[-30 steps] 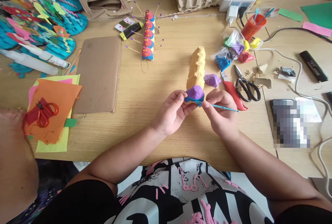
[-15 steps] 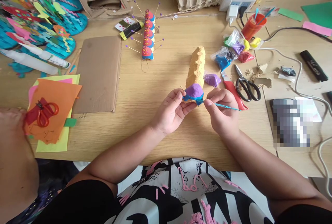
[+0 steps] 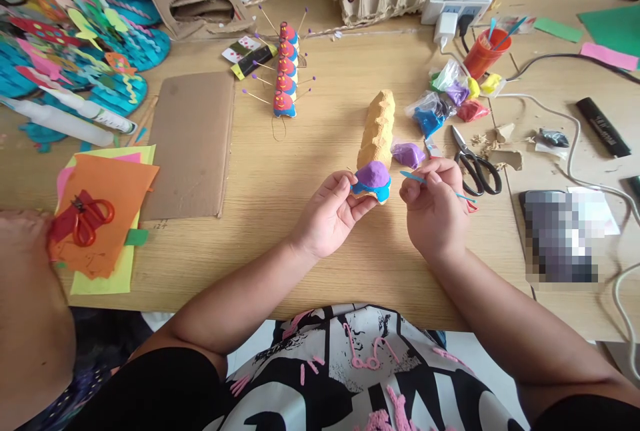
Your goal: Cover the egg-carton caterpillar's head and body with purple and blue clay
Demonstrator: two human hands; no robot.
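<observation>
My left hand [image 3: 327,211] pinches the near end of a tan egg-carton strip [image 3: 377,131] with a row of bumps. Purple clay [image 3: 373,174] covers its nearest bump, and blue clay [image 3: 383,191] runs along the lower edge below that. Held in my right hand [image 3: 437,211] is a thin blue clay tool [image 3: 413,176], its flat tip pointing left, a little apart from the strip. Just past the right hand lies a bag of purple clay [image 3: 409,154]. Black-handled scissors [image 3: 477,168] rest to the right, and a red packet there is mostly hidden behind the hand.
A painted caterpillar [image 3: 285,74] with stick legs stands further back. Cardboard [image 3: 190,144] and coloured paper with red scissors [image 3: 93,218] lie left, beside another person's arm [image 3: 33,311]. Clay bags [image 3: 430,118], an orange cup [image 3: 485,54], cables and a phone [image 3: 555,238] are right.
My right hand has drawn the clay tool away from the blue clay, up and to the right, turning it in the fingers. My left hand keeps its hold on the strip.
</observation>
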